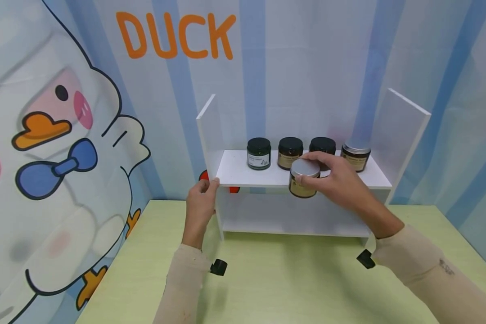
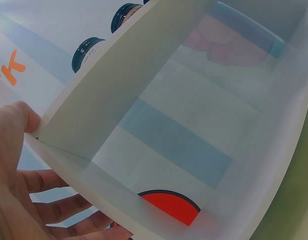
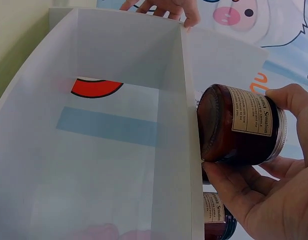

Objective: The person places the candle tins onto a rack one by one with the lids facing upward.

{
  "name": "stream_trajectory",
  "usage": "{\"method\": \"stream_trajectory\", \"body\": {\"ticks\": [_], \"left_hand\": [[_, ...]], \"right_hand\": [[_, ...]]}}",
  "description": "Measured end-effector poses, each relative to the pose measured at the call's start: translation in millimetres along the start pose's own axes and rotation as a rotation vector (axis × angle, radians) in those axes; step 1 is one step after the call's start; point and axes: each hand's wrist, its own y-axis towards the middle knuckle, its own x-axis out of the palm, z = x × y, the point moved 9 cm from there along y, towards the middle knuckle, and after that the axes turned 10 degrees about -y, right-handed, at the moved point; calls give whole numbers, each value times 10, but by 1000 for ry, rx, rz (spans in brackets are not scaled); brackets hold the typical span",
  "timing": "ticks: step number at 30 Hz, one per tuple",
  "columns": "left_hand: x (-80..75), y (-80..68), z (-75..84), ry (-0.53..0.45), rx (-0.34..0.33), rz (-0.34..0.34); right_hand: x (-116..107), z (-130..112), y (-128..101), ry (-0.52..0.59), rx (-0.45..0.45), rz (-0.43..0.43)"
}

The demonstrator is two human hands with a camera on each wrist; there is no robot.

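A white two-level shelf unit [image 1: 243, 173] stands on a green table. My right hand [image 1: 312, 171] grips an amber jar with a silver lid [image 1: 303, 179] at the front edge of the upper shelf. In the right wrist view the held jar [image 3: 239, 125] lies tilted between thumb and fingers of my right hand [image 3: 266, 167], beside the shelf board. My left hand [image 1: 206, 189] holds the unit's left side panel at shelf height, thumb in front; the left wrist view shows that hand [image 2: 24, 170] around the panel [image 2: 94, 120].
On the upper shelf stand a dark green jar [image 1: 258, 153], an amber jar with a black lid [image 1: 289, 152], a black-lidded jar [image 1: 323, 145] partly behind my right hand, and a silver-lidded jar [image 1: 355, 155]. The lower level [image 1: 291, 216] holds nothing. A duck-printed wall stands behind.
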Motion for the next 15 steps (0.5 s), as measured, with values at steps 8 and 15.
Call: {"method": "stream_trajectory", "body": {"ticks": [8,15], "left_hand": [[1,-4,-14,1,-4,6],[4,-4,17,0,6,0]], "right_hand": [[26,21,54,8,-4,-19],[17,20,112,-4,-4,-27]]}}
